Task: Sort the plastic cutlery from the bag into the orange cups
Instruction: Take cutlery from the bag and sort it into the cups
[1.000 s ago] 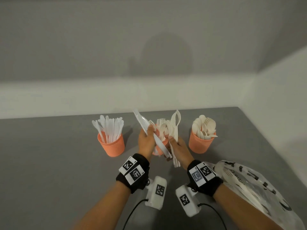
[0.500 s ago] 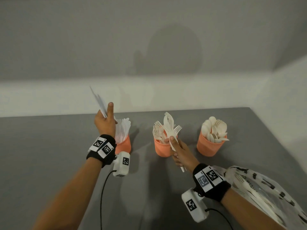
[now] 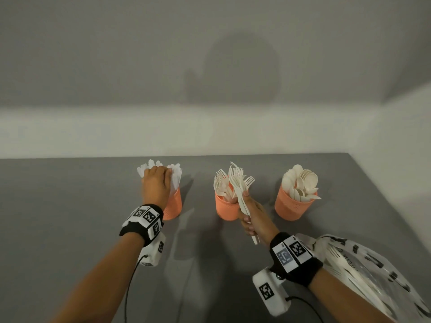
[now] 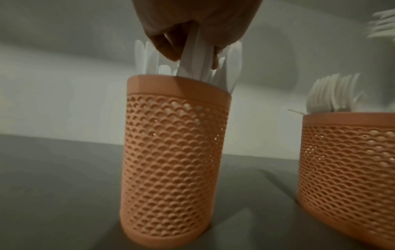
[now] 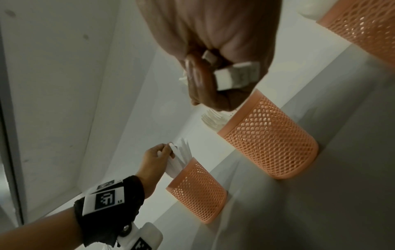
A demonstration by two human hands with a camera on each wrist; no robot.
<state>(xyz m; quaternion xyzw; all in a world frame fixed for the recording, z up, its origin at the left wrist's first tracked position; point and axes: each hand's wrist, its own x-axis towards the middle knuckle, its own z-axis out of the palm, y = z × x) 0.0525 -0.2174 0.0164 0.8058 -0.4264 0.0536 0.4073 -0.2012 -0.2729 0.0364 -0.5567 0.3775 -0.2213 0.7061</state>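
Three orange mesh cups stand in a row on the grey table. The left cup (image 3: pixel 173 206) (image 4: pixel 175 160) holds white knives. My left hand (image 3: pixel 155 183) (image 4: pixel 192 47) sits over it, pinching knives (image 4: pixel 193 66) whose lower ends are inside the cup. The middle cup (image 3: pixel 225 207) (image 5: pixel 269 143) holds forks. My right hand (image 3: pixel 253 216) (image 5: pixel 213 71) grips a bundle of forks (image 3: pixel 241 190) by the handles, tines up, just in front of the middle cup. The right cup (image 3: pixel 291 206) is full of spoons. The printed plastic bag (image 3: pixel 363 273) lies at the lower right.
A white wall ledge runs behind the cups, and a side wall rises past the table's right edge (image 3: pixel 384 201). Bare grey tabletop (image 3: pixel 58 217) spreads to the left and in front of the cups. Cables trail from both wrist cameras.
My left hand carried the knives from the centre to the left cup, raised them, then lowered them into it. My right hand stayed by the middle cup with the forks.
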